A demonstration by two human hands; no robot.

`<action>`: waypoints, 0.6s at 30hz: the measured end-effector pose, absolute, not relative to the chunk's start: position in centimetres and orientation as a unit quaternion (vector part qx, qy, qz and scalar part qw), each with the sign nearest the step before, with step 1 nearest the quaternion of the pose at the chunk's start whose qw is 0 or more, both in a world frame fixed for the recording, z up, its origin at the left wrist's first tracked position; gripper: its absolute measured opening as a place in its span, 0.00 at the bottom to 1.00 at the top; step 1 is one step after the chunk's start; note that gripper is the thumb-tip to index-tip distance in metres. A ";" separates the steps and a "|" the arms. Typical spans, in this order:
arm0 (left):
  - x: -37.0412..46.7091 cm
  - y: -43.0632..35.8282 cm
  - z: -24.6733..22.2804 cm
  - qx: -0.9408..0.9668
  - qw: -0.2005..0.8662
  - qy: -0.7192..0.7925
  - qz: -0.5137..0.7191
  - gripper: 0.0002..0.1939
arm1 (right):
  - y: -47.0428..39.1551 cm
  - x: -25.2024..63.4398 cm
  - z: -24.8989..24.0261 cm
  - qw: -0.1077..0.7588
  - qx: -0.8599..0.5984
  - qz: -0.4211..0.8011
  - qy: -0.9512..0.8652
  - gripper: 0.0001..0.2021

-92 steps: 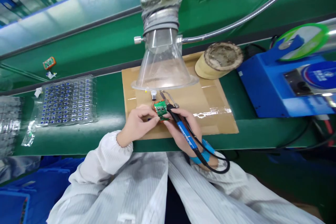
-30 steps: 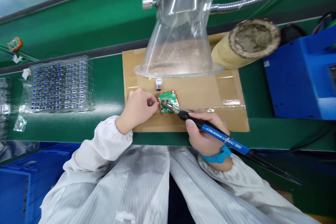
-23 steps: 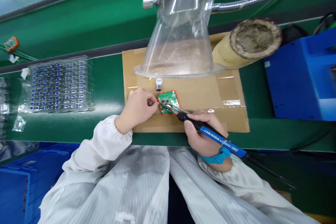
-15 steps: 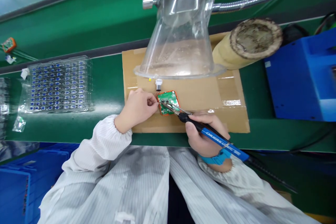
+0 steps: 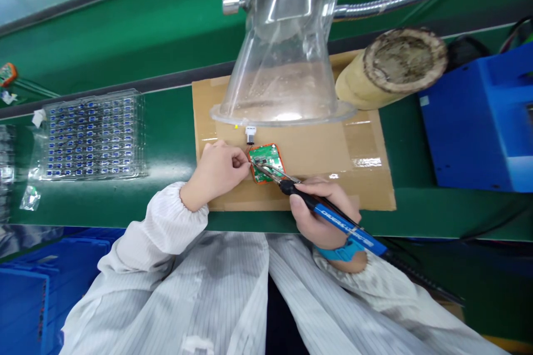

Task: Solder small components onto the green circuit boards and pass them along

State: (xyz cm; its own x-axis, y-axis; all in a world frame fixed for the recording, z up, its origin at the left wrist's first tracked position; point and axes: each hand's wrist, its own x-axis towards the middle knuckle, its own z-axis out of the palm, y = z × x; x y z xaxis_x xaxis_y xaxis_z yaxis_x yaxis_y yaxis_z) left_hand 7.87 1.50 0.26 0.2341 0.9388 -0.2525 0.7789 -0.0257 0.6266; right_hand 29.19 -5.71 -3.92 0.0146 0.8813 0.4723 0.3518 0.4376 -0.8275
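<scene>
A green circuit board (image 5: pixel 272 156) in an orange frame lies on a cardboard sheet (image 5: pixel 316 147). My left hand (image 5: pixel 220 171) is closed at the board's left edge, thumb and forefinger pinched; what they hold is too small to name. My right hand (image 5: pixel 325 211) is wrapped round a blue and black soldering iron (image 5: pixel 339 223), whose metal tip reaches over the left part of the board. A thin metal tool runs alongside the iron. Just above the board is a white connector (image 5: pixel 250 134) with thin wires leading down to the board's corner.
A clear fume hood (image 5: pixel 283 77) hangs above the cardboard. Behind it at the right stand a cream cylinder (image 5: pixel 366 86) and a blue box (image 5: pixel 462 122). Clear trays (image 5: pixel 94 136) with blue parts lie at the left. Blue bins (image 5: pixel 50 288) stand below the table edge.
My right hand and the soldering iron have shifted slightly left. My left hand stays pinched at the board's edge.
</scene>
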 end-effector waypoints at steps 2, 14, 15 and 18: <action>7.9 1.5 0.2 0.706 0.343 0.609 0.114 0.09 | -5.7 29.2 -3.9 0.530 -0.470 0.252 -0.659 0.10; 7.8 1.5 0.3 0.706 0.347 0.606 0.118 0.09 | -5.9 29.5 -4.4 0.553 -0.475 0.247 -0.639 0.08; 7.8 1.5 0.3 0.707 0.346 0.606 0.117 0.09 | -5.9 29.6 -4.5 0.562 -0.481 0.237 -0.630 0.08; 7.8 1.5 0.3 0.708 0.340 0.608 0.116 0.10 | -5.9 29.7 -4.8 0.572 -0.495 0.221 -0.615 0.07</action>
State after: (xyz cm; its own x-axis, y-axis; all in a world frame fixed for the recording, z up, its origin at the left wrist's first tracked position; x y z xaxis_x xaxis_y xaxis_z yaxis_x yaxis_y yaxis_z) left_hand 7.84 1.51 0.35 0.2348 0.9394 -0.2497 0.7820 -0.0300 0.6226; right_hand 29.72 -5.93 -4.83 0.1445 0.8625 0.4850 0.3563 0.4119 -0.8387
